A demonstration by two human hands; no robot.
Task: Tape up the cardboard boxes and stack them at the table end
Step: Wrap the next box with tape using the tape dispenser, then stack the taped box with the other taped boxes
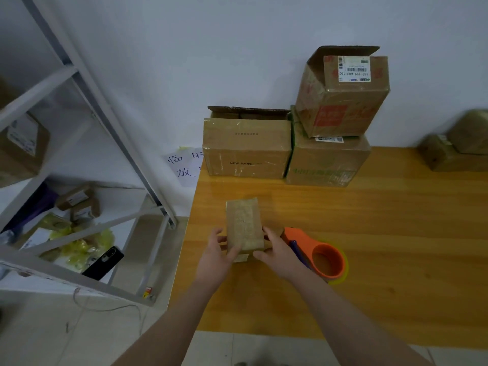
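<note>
I see both hands on a small cardboard box (244,225) at the near left of the wooden table (369,220). The left hand (216,249) curls round its left side and the right hand (277,247) round its right, likely for a level lift. Its top looks taped. An orange tape dispenser (322,257) lies just right, within reach. At the far wall, a red-printed box (343,101) sits on a green-printed box (327,162) beside a NEW PAGE box (247,149), probably the pile this one joins.
</note>
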